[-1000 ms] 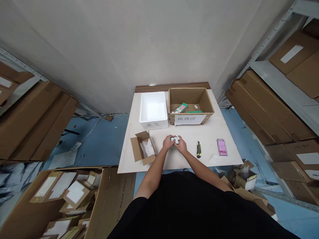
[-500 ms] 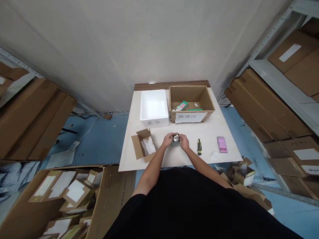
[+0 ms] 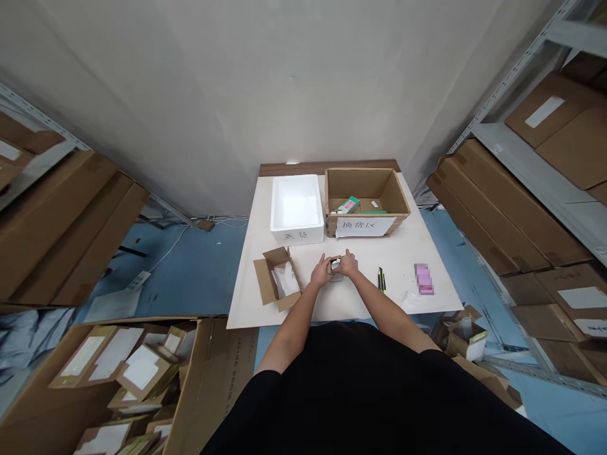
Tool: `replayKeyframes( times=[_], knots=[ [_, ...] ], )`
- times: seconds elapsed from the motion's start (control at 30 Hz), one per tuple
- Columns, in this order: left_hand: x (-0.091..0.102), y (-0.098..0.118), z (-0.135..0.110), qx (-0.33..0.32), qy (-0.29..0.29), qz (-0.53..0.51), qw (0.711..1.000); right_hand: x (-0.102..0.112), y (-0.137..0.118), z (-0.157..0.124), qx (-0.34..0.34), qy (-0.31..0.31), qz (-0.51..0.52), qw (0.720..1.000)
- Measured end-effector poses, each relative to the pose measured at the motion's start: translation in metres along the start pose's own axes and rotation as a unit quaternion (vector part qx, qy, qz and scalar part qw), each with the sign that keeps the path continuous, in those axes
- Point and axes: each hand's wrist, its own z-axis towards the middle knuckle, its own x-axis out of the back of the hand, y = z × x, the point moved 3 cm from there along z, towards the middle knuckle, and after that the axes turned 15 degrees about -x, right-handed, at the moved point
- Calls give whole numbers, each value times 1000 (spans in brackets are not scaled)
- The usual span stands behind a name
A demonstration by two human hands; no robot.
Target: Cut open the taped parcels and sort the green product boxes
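Observation:
Both of my hands are on a small box (image 3: 335,277) at the front middle of the table. My left hand (image 3: 321,272) grips its left side with curled fingers. From the right, my right hand (image 3: 348,263) closes around the other side, its fingers partly over the top. The box's dark open end shows between the hands; what lies inside is too small to make out. To the left stands an open cardboard carton (image 3: 268,282) with white paper (image 3: 285,280) inside. A black and yellow utility knife (image 3: 381,280) lies to the right of my hands.
Behind stand a white foam box (image 3: 297,236) and a cardboard box (image 3: 401,218) holding green-and-white packets. A blurred pink item (image 3: 423,279) and clear plastic (image 3: 410,299) lie at right. Shelves of cartons flank the table (image 3: 303,311); a large carton (image 3: 202,366) of parcels stands lower left.
The small box has been tilted in my hands, so its dark open end shows where a round silvery top was visible. My right hand has shifted slightly over it. The view has moved slightly.

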Motion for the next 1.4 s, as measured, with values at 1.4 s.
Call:
replayKeyframes(
  times=[1.4],
  knots=[
    [212, 235, 31, -208, 244, -224, 920, 189, -59, -126, 274, -63, 461, 841]
  ],
)
